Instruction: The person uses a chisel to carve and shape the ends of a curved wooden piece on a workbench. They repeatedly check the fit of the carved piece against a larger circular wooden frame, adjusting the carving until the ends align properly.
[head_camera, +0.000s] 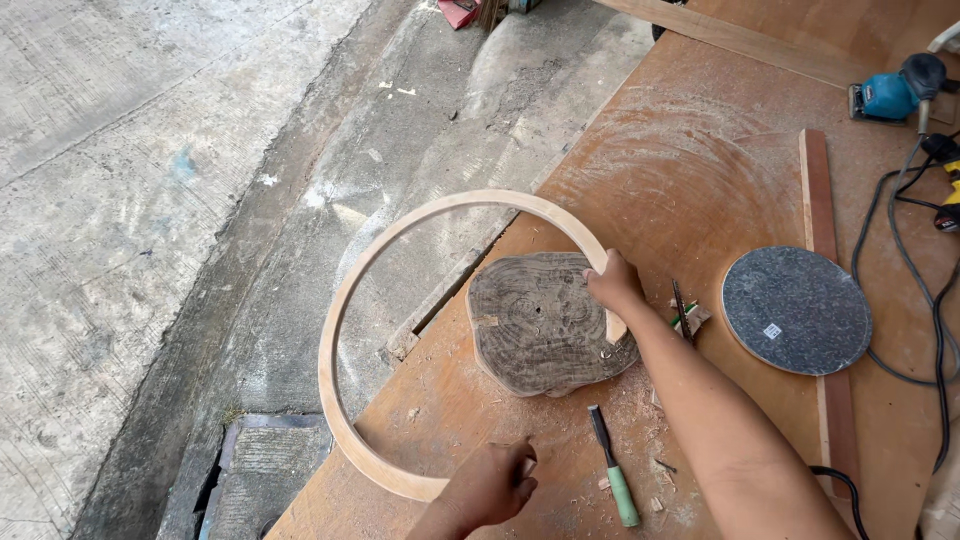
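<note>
We see a large open wooden hoop (345, 300), pale and thin-walled, lying partly on the plywood table (690, 170) and partly hanging out over the concrete floor (130, 200) beyond the table's edge. Our right hand (613, 283) is closed over the hoop's far-right end, fingers wrapped around the strip where it crosses a rough round slab of wood (540, 322), a cross-cut piece with visible rings that sits inside the hoop's right side. Our left hand (495, 485) is at the hoop's near end, fingers curled and pinching the strip close to where it stops; we cannot tell how tight that pinch is, since the fingers fold under. A chisel with a green handle (612, 465) lies on the table just right of the left hand, among wood chips. A second small tool (681, 310) rests beside the right hand. Farther right sits a dark speckled round disc (797, 310) over a reddish wooden strip (822, 220), with black power cables (905, 290) and a teal electric sander (890, 95) near the table's far corner.
</note>
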